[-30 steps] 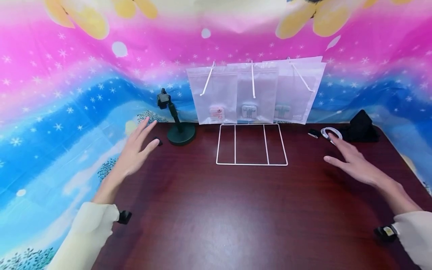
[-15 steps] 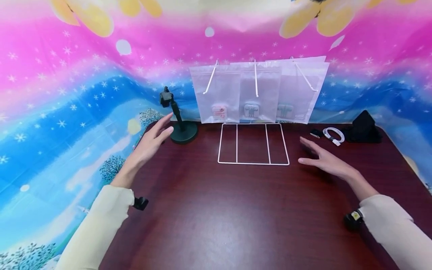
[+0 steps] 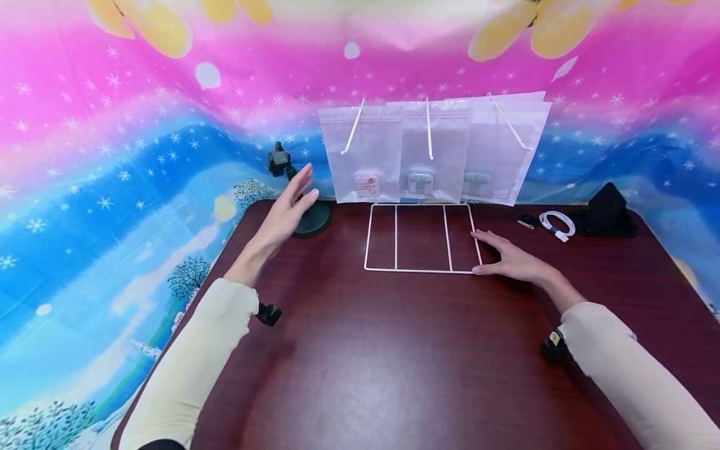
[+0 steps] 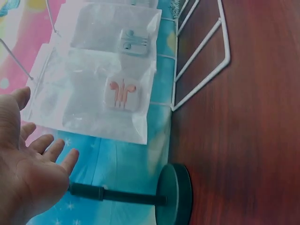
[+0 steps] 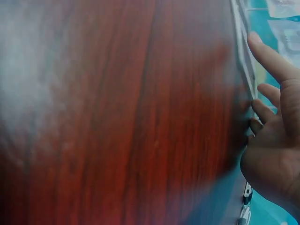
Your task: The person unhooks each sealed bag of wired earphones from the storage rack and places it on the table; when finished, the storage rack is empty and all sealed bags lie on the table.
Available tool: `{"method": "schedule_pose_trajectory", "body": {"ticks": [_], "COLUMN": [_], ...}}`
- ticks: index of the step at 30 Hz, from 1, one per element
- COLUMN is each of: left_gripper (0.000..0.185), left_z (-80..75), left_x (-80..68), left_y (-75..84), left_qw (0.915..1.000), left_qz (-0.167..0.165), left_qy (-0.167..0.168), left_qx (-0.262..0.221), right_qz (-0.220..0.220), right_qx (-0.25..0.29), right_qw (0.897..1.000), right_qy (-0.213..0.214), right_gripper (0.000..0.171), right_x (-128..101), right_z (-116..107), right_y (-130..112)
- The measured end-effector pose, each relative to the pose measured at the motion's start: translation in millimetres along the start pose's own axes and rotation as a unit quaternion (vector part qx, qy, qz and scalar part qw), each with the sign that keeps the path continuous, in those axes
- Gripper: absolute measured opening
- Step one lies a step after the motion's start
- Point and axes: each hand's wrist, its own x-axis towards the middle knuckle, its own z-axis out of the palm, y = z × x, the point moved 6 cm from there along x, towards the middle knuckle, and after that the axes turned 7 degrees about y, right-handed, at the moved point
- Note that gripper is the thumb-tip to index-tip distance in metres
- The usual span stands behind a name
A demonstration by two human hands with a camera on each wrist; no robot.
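A white wire display rack (image 3: 396, 240) lies with its flat base on the table and its hooks rising at the back. From the hooks hang frosted zip bags, among them one with red-and-white earphones (image 3: 367, 185) and one with grey-looking earphones (image 3: 420, 182). My left hand (image 3: 281, 215) is raised left of the bags, fingers extended and holding nothing. It overlaps the dark green stand (image 4: 173, 194) in the head view. My right hand (image 3: 514, 259) reaches in from the right, thumb and fingertips spread right at the right edge of the rack's base, its palm showing in the right wrist view.
A coiled white cable (image 3: 557, 225), a small black item (image 3: 527, 220) and a black angular object (image 3: 606, 212) lie at the back right of the dark red-brown table (image 3: 382, 350). A printed cloth (image 3: 140, 150) hangs behind and to the left.
Both hands have moved inward: the left hand rightward in front of the green stand, the right hand leftward from near the cable to the rack base's right edge. The bags hang as before.
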Motion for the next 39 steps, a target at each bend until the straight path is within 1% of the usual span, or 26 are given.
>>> {"method": "schedule_pose_trajectory", "body": {"ticks": [3, 7, 9, 13, 15, 19, 24, 27, 30, 33, 36, 39], "left_gripper": [0.066, 0.067, 0.067, 0.069, 0.070, 0.070, 0.075, 0.076, 0.076, 0.072, 0.064, 0.056], "left_z": [3.7, 8.6, 10.1, 12.5, 12.8, 14.0, 12.3, 8.2, 3.9, 0.4, -1.3, -1.0], "left_x": [8.0, 15.2, 19.0, 32.3, 39.5, 52.8, 65.9, 71.5, 78.9, 88.6, 97.1, 100.7], "left_y": [8.3, 21.4, 27.9, 38.0, 39.7, 39.9, 44.3, 50.2, 56.3, 59.7, 61.6, 63.0], "left_qw": [0.9998, 0.9992, 0.9988, 0.9975, 0.9965, 0.9937, 0.9888, 0.9852, 0.9812, 0.9793, 0.9791, 0.9784], "left_qz": [0.009, 0.022, 0.029, 0.038, 0.032, 0.014, 0.010, 0.003, -0.004, -0.012, -0.018, -0.027], "left_qy": [0.008, 0.018, 0.028, 0.058, 0.076, 0.111, 0.146, 0.163, 0.176, 0.179, 0.178, 0.182], "left_qx": [-0.014, -0.029, -0.027, -0.016, -0.008, -0.011, -0.029, -0.054, -0.079, -0.094, -0.095, -0.094], "right_qz": [-0.009, -0.010, -0.010, -0.009, -0.010, -0.011, -0.014, -0.015, -0.011, -0.010, -0.011, -0.011], "right_qx": [-0.016, -0.029, -0.033, -0.035, -0.035, -0.037, -0.035, -0.037, -0.039, -0.044, -0.047, -0.048], "right_qw": [1.000, 1.000, 0.999, 0.999, 0.999, 0.999, 0.999, 0.999, 0.999, 0.999, 0.999, 0.999], "right_qy": [-0.005, -0.002, -0.001, 0.001, 0.002, 0.004, 0.001, -0.002, -0.003, -0.003, -0.002, -0.001], "right_gripper": [0.096, 0.094, 0.093, 0.092, 0.092, 0.091, 0.090, 0.091, 0.091, 0.092, 0.092, 0.092], "right_x": [3.6, 4.7, 4.1, 2.2, 1.8, 1.8, 3.4, 5.3, 5.9, 6.1, 6.0, 5.6], "right_z": [2.3, 2.7, 2.6, 2.4, 2.6, 2.8, 4.9, 6.7, 7.0, 6.3, 5.7, 5.4], "right_y": [1.7, 4.2, 4.7, 6.0, 5.9, 5.4, 2.1, 0.5, 0.5, 2.3, 3.8, 4.5]}}
